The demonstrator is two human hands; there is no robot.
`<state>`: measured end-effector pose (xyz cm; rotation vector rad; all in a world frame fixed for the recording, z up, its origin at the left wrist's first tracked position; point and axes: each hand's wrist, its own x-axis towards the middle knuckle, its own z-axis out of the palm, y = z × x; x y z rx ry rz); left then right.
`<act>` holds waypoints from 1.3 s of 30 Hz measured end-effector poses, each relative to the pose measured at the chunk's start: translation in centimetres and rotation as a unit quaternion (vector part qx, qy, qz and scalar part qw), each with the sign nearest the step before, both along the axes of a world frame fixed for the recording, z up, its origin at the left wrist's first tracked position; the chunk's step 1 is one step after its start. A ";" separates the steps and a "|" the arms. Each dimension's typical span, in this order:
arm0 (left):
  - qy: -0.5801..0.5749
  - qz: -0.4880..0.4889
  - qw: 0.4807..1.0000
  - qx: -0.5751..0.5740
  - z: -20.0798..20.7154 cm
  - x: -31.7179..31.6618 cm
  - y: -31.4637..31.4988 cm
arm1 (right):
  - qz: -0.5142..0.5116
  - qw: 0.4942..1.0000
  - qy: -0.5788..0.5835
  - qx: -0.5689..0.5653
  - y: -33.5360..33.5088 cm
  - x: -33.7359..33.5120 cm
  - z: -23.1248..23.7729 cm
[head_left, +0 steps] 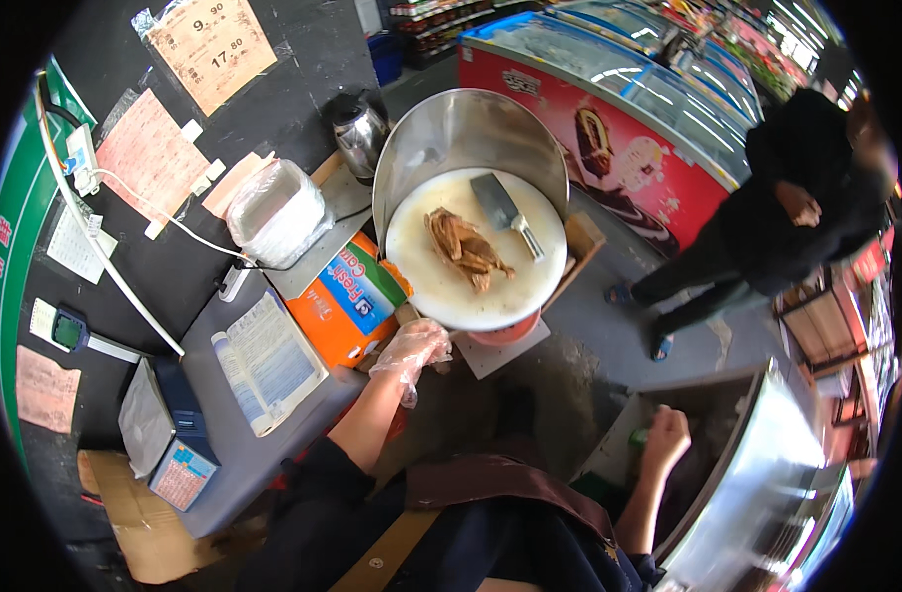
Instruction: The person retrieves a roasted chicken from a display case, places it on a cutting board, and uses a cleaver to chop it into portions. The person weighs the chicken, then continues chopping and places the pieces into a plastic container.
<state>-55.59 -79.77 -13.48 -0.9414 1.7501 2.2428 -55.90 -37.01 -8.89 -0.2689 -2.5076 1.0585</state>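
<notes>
A clear plastic glove covers my left hand [412, 353], its fingers curled near the front left edge of a round white chopping board [421, 291]. What they hold, if anything, is hidden. My bare right hand [667, 438] makes a fist beside the open metal cabinet at the lower right; its inside does not show. On the board lie browned pieces of cooked poultry [461, 247]. A cleaver [494, 201] rests beside them, its handle pointing toward the board's right edge. Neither hand touches the meat or the cleaver. A curved metal guard [461, 128] rises around the board's back.
On the left counter are an open booklet [263, 360], an orange carton [335, 321], a plastic-lined container [273, 212] and a scale [165, 424]. A kettle [358, 128] stands behind. A person [767, 197] stands at right near a red chest freezer [609, 138]. The metal cabinet [757, 464] is close by.
</notes>
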 end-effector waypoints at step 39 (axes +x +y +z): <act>-0.132 0.319 0.885 -0.311 5.9 3.3 -15.5 | 0.654 0.753 -0.060 0.038 -42.2 -27.2 -0.3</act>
